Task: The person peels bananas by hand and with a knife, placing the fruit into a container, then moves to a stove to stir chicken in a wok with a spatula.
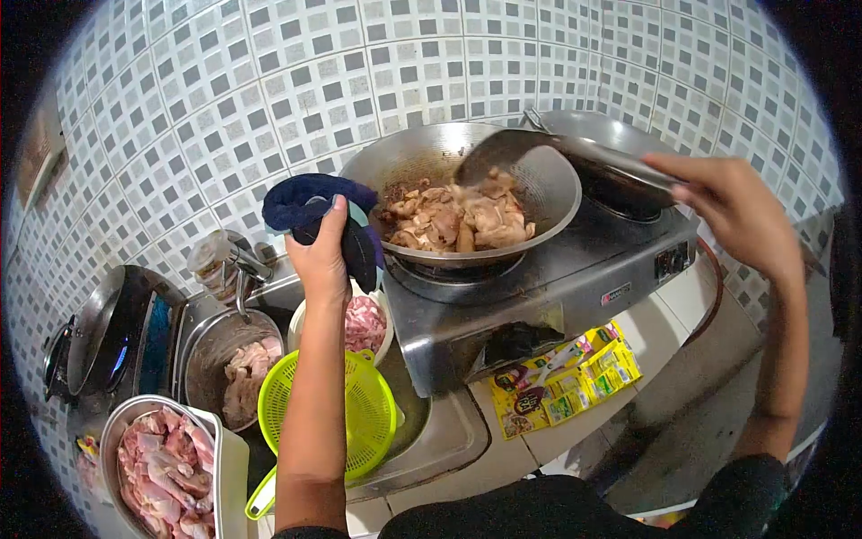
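Sitting on the stove (575,287), the wok (548,193) is holding browned meat (453,220); the right hand (732,211) is gripping the spatula (539,148) over it, while the left hand (321,256) is clamping a blue cloth (310,202) against the rim.

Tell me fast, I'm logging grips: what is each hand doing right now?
Left hand: closed on the blue cloth at the wok rim.
Right hand: closed on the spatula handle, blade over the meat.
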{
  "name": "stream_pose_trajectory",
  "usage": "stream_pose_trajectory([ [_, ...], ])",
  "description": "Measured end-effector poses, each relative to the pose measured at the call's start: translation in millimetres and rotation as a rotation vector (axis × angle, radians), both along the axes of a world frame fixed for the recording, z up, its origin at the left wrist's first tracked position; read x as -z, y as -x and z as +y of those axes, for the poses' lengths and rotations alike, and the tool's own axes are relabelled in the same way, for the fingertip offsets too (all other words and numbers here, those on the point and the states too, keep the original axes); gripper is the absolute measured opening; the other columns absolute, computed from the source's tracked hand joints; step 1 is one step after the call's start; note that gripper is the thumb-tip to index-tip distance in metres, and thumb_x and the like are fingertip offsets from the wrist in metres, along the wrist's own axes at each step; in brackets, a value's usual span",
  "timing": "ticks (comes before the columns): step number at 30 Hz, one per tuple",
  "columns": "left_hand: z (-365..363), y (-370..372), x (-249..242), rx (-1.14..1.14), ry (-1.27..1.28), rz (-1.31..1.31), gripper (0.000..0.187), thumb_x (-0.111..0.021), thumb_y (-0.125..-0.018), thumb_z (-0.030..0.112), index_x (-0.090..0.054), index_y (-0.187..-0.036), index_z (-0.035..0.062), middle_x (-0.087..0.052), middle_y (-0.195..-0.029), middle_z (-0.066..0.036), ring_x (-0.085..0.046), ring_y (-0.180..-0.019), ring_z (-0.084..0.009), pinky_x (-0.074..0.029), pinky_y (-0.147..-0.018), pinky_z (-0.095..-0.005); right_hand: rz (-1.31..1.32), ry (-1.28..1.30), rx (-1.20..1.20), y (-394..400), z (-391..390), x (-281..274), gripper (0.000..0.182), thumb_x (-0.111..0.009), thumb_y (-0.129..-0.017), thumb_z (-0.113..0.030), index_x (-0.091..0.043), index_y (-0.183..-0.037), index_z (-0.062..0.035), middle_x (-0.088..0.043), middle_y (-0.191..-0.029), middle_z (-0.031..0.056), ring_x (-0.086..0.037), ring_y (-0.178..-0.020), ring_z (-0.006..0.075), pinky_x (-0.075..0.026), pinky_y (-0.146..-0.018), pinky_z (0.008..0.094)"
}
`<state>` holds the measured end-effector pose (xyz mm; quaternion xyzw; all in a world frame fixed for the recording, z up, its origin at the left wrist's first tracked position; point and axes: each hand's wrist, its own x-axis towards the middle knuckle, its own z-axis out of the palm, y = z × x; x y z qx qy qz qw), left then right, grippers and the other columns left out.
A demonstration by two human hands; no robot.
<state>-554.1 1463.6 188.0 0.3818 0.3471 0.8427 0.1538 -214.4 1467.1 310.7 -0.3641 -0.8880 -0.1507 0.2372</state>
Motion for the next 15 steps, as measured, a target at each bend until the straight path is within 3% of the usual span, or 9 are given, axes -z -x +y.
stream_pose_trajectory([
  [2,3,4,1,-0.013,-0.013,-0.001,0.018,-0.062,-0.071,0.014,-0.051,-0.082,0.0067,-0.052,-0.070,0.000,-0.049,-0.058,-0.0097,-0.041,-0.051,-0.0232,0.039,0.002,-0.026,-3,-19,-11,0.028,-0.051,-0.072,-0.008,-0.057,-0.099,-0.0134,-0.057,-0.071,0.0160,-0.057,-0.068,0.0292,-0.043,-0.061,0.0391],
  [4,5,5,2,-0.015,-0.021,0.005,0.017,-0.062,-0.070,0.014,-0.051,-0.082,0.0067,-0.051,-0.069,0.000,-0.049,-0.057,-0.0099,-0.041,-0.050,-0.0235,-0.054,0.163,0.352,3,-44,-19,0.029,-0.051,-0.070,-0.004,-0.057,-0.099,-0.0040,-0.059,-0.078,0.0144,-0.056,-0.058,0.0216,-0.042,-0.056,0.0298],
  [5,4,3,1,-0.020,-0.030,0.015,0.017,-0.061,-0.070,0.014,-0.051,-0.081,0.0062,-0.052,-0.070,-0.001,-0.050,-0.057,-0.0103,-0.041,-0.050,-0.0237,-0.176,0.087,0.375,4,-44,-13,0.032,-0.051,-0.069,-0.005,-0.058,-0.099,-0.0100,-0.059,-0.072,0.0119,-0.056,-0.057,0.0199,-0.043,-0.053,0.0305],
  [8,4,-1,-2,-0.008,-0.041,0.011,0.015,-0.060,-0.070,0.013,-0.052,-0.080,0.0049,-0.053,-0.069,-0.002,-0.050,-0.056,-0.0114,-0.041,-0.049,-0.0242,-0.377,-0.048,0.317,15,-41,2,0.032,-0.050,-0.069,-0.007,-0.058,-0.098,-0.0160,-0.057,-0.066,0.0103,-0.057,-0.057,0.0206,-0.043,-0.051,0.0326],
  [9,4,-1,-2,0.012,-0.054,-0.023,0.012,-0.060,-0.071,0.010,-0.053,-0.079,0.0049,-0.053,-0.069,-0.001,-0.050,-0.056,-0.0103,-0.041,-0.050,-0.0224,-0.451,-0.063,0.350,22,-41,5,0.038,-0.050,-0.068,-0.007,-0.056,-0.103,-0.0221,-0.055,-0.065,0.0080,-0.056,-0.056,0.0222,-0.043,-0.050,0.0330],
  [12,6,2,-2,0.031,-0.066,-0.042,0.009,-0.059,-0.070,0.006,-0.054,-0.078,0.0044,-0.054,-0.068,-0.001,-0.050,-0.056,-0.0098,-0.040,-0.051,-0.0212,-0.546,-0.102,0.318,48,-33,15,0.042,-0.051,-0.067,-0.008,-0.052,-0.108,-0.0210,-0.052,-0.066,0.0071,-0.054,-0.054,0.0226,-0.044,-0.049,0.0334],
  [15,9,7,-4,-0.025,-0.020,0.020,0.010,-0.057,-0.070,0.014,-0.053,-0.071,0.0052,-0.052,-0.062,-0.002,-0.050,-0.051,-0.0115,-0.040,-0.047,-0.0231,-0.560,-0.144,0.214,66,-17,38,0.046,-0.049,-0.068,-0.010,-0.048,-0.113,-0.0177,-0.049,-0.067,0.0079,-0.053,-0.051,0.0220,-0.044,-0.046,0.0334],
])
